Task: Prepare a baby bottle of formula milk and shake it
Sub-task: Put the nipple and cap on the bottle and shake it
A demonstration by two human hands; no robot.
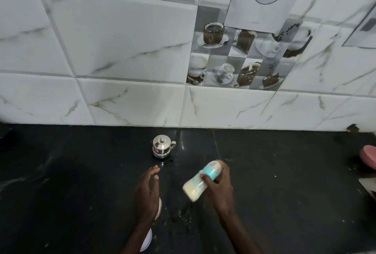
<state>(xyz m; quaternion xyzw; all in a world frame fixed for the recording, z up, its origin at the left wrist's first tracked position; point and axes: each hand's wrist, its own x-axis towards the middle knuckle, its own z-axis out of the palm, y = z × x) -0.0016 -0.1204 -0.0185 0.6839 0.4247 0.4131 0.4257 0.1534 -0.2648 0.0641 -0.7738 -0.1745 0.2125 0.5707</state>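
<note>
My right hand (220,187) grips a baby bottle (200,181) above the black counter. The bottle is tilted, its teal collar and clear cap up and to the right, its base down and to the left. Pale milk fills the lower body. The bottle looks motion-blurred. My left hand (147,191) hovers to the left of the bottle with fingers apart and holds nothing. Under the left wrist lies a white and pink object (147,239), mostly hidden by my arm.
A small steel lidded pot (162,147) stands on the black counter (81,172) near the tiled wall (122,50). White specks are scattered on the counter between my arms. A pink object (369,158) shows at the right edge.
</note>
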